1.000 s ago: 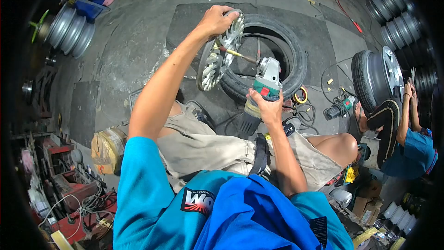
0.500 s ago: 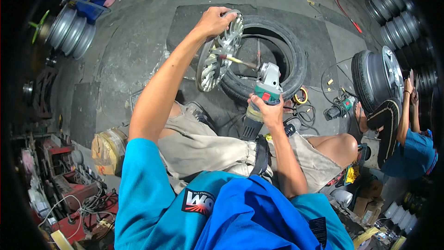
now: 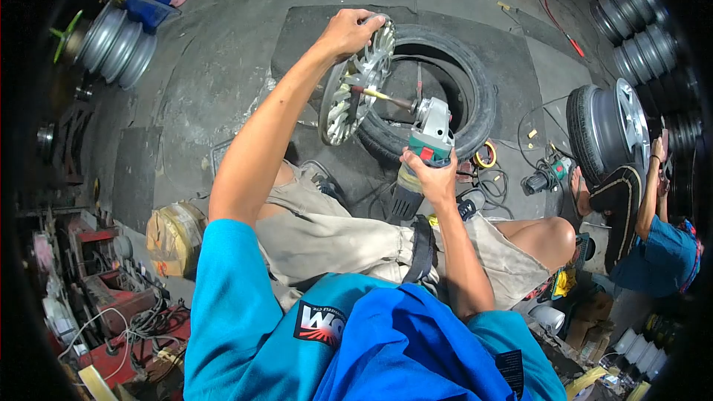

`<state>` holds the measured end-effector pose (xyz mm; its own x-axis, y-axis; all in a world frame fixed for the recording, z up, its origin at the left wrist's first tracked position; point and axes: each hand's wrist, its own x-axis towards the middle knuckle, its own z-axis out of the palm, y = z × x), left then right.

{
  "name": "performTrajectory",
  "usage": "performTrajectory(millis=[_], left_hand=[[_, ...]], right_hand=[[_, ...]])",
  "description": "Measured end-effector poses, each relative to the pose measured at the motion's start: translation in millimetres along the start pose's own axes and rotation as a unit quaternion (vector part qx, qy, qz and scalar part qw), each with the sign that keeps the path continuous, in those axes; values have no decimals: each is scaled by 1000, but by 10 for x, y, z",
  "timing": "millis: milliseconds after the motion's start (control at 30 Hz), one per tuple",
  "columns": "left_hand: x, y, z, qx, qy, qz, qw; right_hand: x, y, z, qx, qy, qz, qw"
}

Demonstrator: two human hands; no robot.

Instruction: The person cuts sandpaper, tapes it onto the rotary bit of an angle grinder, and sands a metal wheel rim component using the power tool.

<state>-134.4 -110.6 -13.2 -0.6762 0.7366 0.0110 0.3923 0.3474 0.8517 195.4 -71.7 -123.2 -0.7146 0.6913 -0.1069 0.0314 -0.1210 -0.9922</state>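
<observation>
Disc w/ metal spokes point(image 3: 374, 64) stands on edge, tilted, in front of the person, at the L side of a tyre point(image 3: 481, 96) lying flat on the floor mat point(image 3: 512, 67). L hand point(image 3: 350, 32) is closed on its top edge, fingers hooked over the rim. R hand point(image 3: 433, 173) grips a grey-&-green power tool point(image 3: 429, 132) round its body, thumb nr the red switch point(image 3: 426, 154). Tool's shaft point(image 3: 390, 99) points L across the tyre opening, dark tip point(image 3: 356, 90) at the spokes; can't tell if it's touching.

Roll of yellow tape point(image 3: 484, 154) is just R of the tool, w/ a black cable point(image 3: 499, 184) nr it. 2nd power tool point(image 3: 546, 176), also green, lies on the floor further R. Beyond it, a wheel w/ tyre point(image 3: 587, 130) stands beside a co-worker point(image 3: 657, 252), whose hands are raised nr the rims at far R; can't tell what they hold.

Stacked rims point(image 3: 111, 46) sit upper L, more rims point(image 3: 645, 48) upper R. Taped bundle point(image 3: 174, 240) is on the floor by the person's L knee.
</observation>
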Motion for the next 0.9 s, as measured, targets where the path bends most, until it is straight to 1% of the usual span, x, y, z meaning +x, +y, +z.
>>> performTrajectory(millis=[100, 133, 233, 300, 333, 467, 533, 600, 700, 767, 800, 833, 900], left_hand=[[-67, 77, 7, 1, 2, -4, 1000], [-63, 111, -1, -8, 7, -10, 1000], [-36, 54, -1, -18, 13, -13, 1000], [-10, 39, -8, -20, 3, -23, 1000], [-8, 33, -13, -21, -6, -30, 999], [8, 48, -36, -2, -4, -13, 1000], [-18, 24, -36, -20, -6, 2, 1000], [-86, 103, -52, -27, -19, -10, 999], [-108, 102, -21, -38, -26, -14, 999], [-117, 115, -20, -41, -21, -7, 999], [-155, 134, -7, -47, -21, 0, 999], [-179, 161, 3, -53, -22, 7, 998], [-160, 152, 8, -65, -29, 10, 997]], right_hand=[[22, 31, 4, -16, 6, 4, 1000], [13, 37, 17, 10, 4, -3, 1000], [21, 115, -2, 32, 2, 12, 999], [24, 65, -14, -13, 9, -4, 1000], [15, 41, 4, 5, 12, -3, 1000], [1, 97, -18, 8, 9, -5, 1000], [-10, 118, -39, 10, 2, -9, 1000], [-36, 97, -44, 8, -1, -9, 1000], [-7, -16, -11, 33, 5, 8, 999], [26, -123, 15, 101, 3, 50, 994], [46, -138, 26, 104, 15, 38, 994], [60, -117, 4, 104, 16, 37, 994], [83, -78, -33, 30, 14, 18, 999]])
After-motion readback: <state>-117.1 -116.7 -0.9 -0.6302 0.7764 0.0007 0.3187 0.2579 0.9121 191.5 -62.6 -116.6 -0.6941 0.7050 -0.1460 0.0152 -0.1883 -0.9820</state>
